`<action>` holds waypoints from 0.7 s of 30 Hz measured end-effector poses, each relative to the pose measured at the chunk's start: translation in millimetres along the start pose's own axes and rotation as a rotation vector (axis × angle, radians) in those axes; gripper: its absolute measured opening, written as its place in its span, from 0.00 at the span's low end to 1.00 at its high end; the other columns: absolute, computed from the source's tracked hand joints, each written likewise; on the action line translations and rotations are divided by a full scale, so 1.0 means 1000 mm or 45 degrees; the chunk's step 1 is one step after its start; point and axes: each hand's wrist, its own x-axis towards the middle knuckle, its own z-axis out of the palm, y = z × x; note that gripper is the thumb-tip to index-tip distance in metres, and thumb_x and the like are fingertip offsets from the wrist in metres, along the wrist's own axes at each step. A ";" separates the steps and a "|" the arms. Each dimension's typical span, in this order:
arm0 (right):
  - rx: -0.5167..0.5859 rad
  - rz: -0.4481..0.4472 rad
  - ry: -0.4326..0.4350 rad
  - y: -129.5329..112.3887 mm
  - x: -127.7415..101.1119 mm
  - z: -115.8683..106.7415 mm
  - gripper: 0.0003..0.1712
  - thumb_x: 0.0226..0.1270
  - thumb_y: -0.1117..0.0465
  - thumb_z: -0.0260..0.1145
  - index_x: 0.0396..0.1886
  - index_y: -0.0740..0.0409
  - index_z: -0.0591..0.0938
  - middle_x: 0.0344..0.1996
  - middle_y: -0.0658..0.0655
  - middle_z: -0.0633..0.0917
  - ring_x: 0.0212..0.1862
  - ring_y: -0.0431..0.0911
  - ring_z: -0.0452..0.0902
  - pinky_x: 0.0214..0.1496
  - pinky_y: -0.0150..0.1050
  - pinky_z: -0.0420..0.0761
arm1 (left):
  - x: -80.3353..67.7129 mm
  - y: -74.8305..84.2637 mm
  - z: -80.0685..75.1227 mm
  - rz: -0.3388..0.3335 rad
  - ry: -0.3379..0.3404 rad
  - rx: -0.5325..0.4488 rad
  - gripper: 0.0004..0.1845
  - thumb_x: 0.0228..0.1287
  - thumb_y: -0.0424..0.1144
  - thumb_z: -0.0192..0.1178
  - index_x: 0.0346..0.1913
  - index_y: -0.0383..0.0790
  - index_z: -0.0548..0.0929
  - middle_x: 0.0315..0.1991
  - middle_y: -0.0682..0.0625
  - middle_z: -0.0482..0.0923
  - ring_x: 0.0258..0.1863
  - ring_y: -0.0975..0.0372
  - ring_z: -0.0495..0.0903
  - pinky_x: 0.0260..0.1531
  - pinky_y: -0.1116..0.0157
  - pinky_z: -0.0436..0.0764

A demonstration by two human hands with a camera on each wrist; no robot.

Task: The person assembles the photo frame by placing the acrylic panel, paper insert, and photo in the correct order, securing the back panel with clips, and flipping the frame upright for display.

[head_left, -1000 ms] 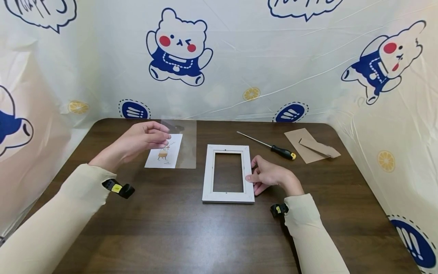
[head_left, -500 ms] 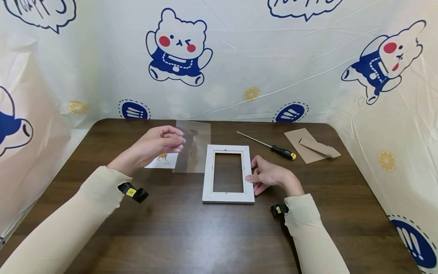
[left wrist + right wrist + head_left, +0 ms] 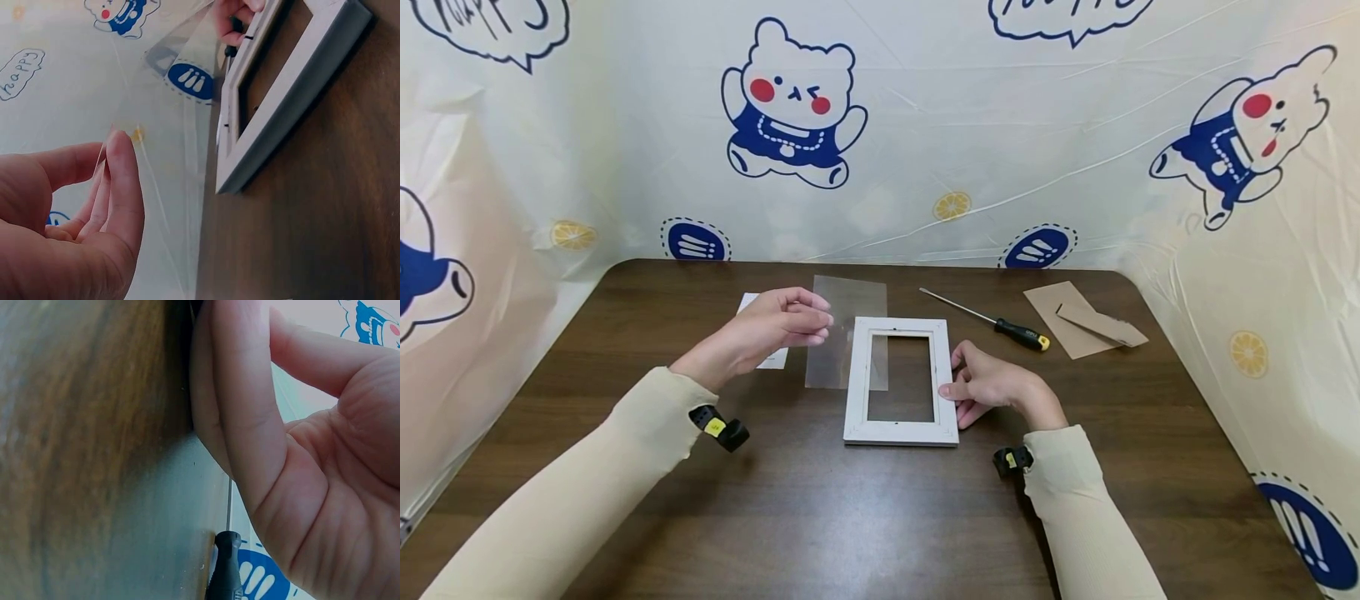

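One clear sheet [image 3: 844, 335], barely visible, is pinched in a left hand [image 3: 778, 325], overlapping in view one white frame [image 3: 901, 432] mid-table [image 3: 895, 517], gripped by a right hand [image 3: 988, 385]. The left hand mostly hides one white card [image 3: 774, 360] near the table's far edge; one screwdriver [image 3: 1017, 332] and one brown board [image 3: 1057, 304] lie toward its far right corner.

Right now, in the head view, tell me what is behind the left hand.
A white card on the table: parts show above and below the left hand. Its middle is covered, so any print there cannot be seen.
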 end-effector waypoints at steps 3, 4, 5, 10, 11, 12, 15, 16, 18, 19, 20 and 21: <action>-0.004 0.006 -0.004 0.000 0.000 0.000 0.28 0.79 0.63 0.66 0.64 0.63 0.59 0.35 0.65 0.83 0.28 0.50 0.87 0.35 0.45 0.92 | 0.003 -0.003 0.006 -0.009 -0.004 -0.012 0.21 0.77 0.32 0.64 0.65 0.26 0.73 0.49 0.41 0.85 0.43 0.59 0.88 0.50 0.66 0.89; -0.004 0.010 -0.005 -0.001 0.000 0.000 0.28 0.79 0.63 0.67 0.64 0.62 0.59 0.36 0.65 0.82 0.28 0.50 0.87 0.35 0.45 0.92 | 0.004 -0.004 0.007 -0.011 -0.005 -0.015 0.21 0.76 0.32 0.64 0.65 0.26 0.73 0.49 0.41 0.86 0.42 0.59 0.88 0.50 0.66 0.89; -0.009 0.008 -0.007 -0.001 0.000 0.000 0.28 0.79 0.63 0.67 0.64 0.62 0.59 0.36 0.65 0.83 0.28 0.50 0.86 0.35 0.45 0.92 | 0.005 -0.005 0.009 -0.012 -0.007 -0.019 0.21 0.76 0.32 0.64 0.65 0.26 0.73 0.49 0.41 0.86 0.41 0.60 0.87 0.49 0.67 0.89; -0.009 0.009 -0.003 -0.001 0.000 0.000 0.28 0.79 0.63 0.67 0.64 0.62 0.59 0.36 0.65 0.83 0.28 0.51 0.87 0.35 0.45 0.92 | 0.009 -0.009 0.019 -0.027 -0.011 -0.053 0.23 0.75 0.30 0.64 0.66 0.23 0.71 0.50 0.38 0.85 0.40 0.62 0.87 0.48 0.68 0.89; -0.008 0.006 -0.001 -0.001 0.000 0.000 0.28 0.79 0.63 0.67 0.64 0.63 0.59 0.36 0.65 0.83 0.28 0.50 0.87 0.35 0.45 0.92 | 0.011 -0.010 0.021 -0.031 -0.011 -0.060 0.23 0.75 0.30 0.64 0.66 0.22 0.71 0.49 0.38 0.85 0.39 0.62 0.87 0.48 0.68 0.89; -0.005 0.007 0.001 -0.001 0.000 0.000 0.28 0.79 0.64 0.66 0.64 0.63 0.59 0.35 0.65 0.83 0.28 0.50 0.87 0.35 0.45 0.92 | 0.012 -0.011 0.022 -0.033 -0.011 -0.064 0.23 0.75 0.30 0.64 0.66 0.22 0.71 0.49 0.38 0.84 0.39 0.62 0.87 0.47 0.69 0.89; -0.002 -0.003 0.004 0.000 0.000 0.000 0.27 0.79 0.64 0.66 0.64 0.64 0.59 0.35 0.65 0.83 0.27 0.50 0.87 0.35 0.45 0.92 | 0.015 -0.015 0.028 -0.042 -0.007 -0.080 0.22 0.75 0.29 0.64 0.65 0.22 0.72 0.47 0.39 0.84 0.38 0.62 0.86 0.45 0.69 0.89; -0.001 -0.003 0.005 0.000 0.000 0.000 0.27 0.79 0.64 0.66 0.64 0.63 0.59 0.35 0.65 0.83 0.27 0.50 0.87 0.35 0.45 0.92 | 0.016 -0.016 0.030 -0.045 -0.006 -0.088 0.22 0.75 0.29 0.64 0.65 0.22 0.72 0.46 0.39 0.84 0.38 0.63 0.86 0.45 0.69 0.89; -0.005 -0.005 0.005 0.001 0.001 0.000 0.27 0.79 0.64 0.66 0.64 0.63 0.59 0.35 0.65 0.83 0.28 0.50 0.87 0.35 0.45 0.92 | 0.018 -0.018 0.034 -0.053 0.000 -0.099 0.22 0.74 0.28 0.64 0.65 0.22 0.73 0.46 0.38 0.85 0.37 0.63 0.86 0.44 0.69 0.89; -0.007 -0.005 0.005 0.001 0.001 0.000 0.27 0.79 0.64 0.66 0.64 0.63 0.59 0.36 0.65 0.83 0.28 0.50 0.87 0.35 0.45 0.92 | 0.018 -0.018 0.036 -0.056 0.001 -0.101 0.22 0.74 0.28 0.65 0.65 0.22 0.73 0.46 0.37 0.85 0.37 0.63 0.86 0.43 0.69 0.89; -0.010 -0.004 0.004 0.001 0.001 0.000 0.28 0.80 0.64 0.66 0.65 0.63 0.59 0.36 0.65 0.83 0.28 0.50 0.87 0.35 0.45 0.92 | 0.019 -0.019 0.037 -0.059 -0.001 -0.103 0.22 0.74 0.28 0.65 0.65 0.22 0.73 0.46 0.37 0.85 0.37 0.63 0.86 0.43 0.69 0.89; -0.012 -0.003 0.004 0.001 0.001 0.000 0.28 0.80 0.63 0.66 0.65 0.63 0.59 0.36 0.65 0.83 0.28 0.50 0.87 0.35 0.45 0.92 | 0.020 -0.020 0.039 -0.062 -0.002 -0.103 0.23 0.74 0.28 0.65 0.65 0.22 0.72 0.46 0.37 0.85 0.37 0.64 0.86 0.43 0.69 0.89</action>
